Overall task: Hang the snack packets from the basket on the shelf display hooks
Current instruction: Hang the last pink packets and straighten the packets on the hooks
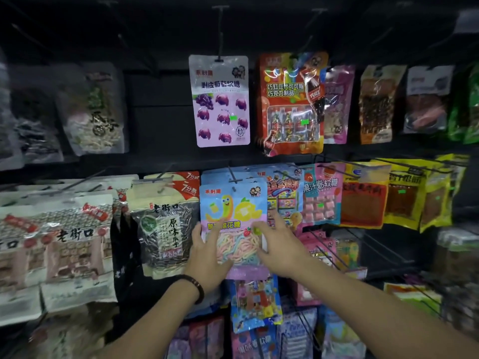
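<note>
The candy packet (233,203) was glossy plastic; the hook (234,176) at its twelve o'clock, thin metal; my bracelet (197,285), smooth beads.

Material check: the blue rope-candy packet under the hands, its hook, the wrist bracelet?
Blue packet: glossy plastic film, it seems; a clear window shows the candy and the surface catches glare. Hook: thin dark rod, probably coated metal wire. Bracelet: dark round beads, wood or resin; cannot tell which.
</note>
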Demonstrator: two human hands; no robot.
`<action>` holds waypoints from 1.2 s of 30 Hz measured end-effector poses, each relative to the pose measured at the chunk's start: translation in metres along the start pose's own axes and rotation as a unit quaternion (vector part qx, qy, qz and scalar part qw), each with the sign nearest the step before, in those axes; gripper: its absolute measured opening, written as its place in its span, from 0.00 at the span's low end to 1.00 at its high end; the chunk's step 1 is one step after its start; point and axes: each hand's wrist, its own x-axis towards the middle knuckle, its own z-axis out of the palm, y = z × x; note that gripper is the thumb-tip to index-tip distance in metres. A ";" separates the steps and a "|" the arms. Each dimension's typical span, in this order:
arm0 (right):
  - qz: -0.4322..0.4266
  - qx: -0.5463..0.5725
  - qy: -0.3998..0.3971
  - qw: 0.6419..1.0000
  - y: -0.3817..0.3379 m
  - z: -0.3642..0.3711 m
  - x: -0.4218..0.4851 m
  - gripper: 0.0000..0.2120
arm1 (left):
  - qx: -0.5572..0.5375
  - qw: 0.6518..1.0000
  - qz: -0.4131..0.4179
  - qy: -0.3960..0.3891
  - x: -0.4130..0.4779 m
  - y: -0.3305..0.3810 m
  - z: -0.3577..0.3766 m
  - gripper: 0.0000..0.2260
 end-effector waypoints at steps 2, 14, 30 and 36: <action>0.003 0.116 0.001 0.993 0.005 0.003 -0.002 0.33 | -0.067 0.998 0.007 0.003 0.000 -0.001 0.004 0.47; 0.000 0.167 0.011 0.986 0.008 0.021 0.017 0.46 | -0.096 0.995 -0.009 -0.004 0.010 0.005 0.009 0.47; -0.014 -0.150 0.016 0.989 -0.014 0.017 0.064 0.51 | 0.216 0.976 0.016 0.019 0.063 0.025 0.009 0.46; -0.017 -0.161 -0.014 0.987 -0.014 0.008 0.081 0.49 | 0.204 0.979 0.008 0.010 0.083 0.020 0.006 0.47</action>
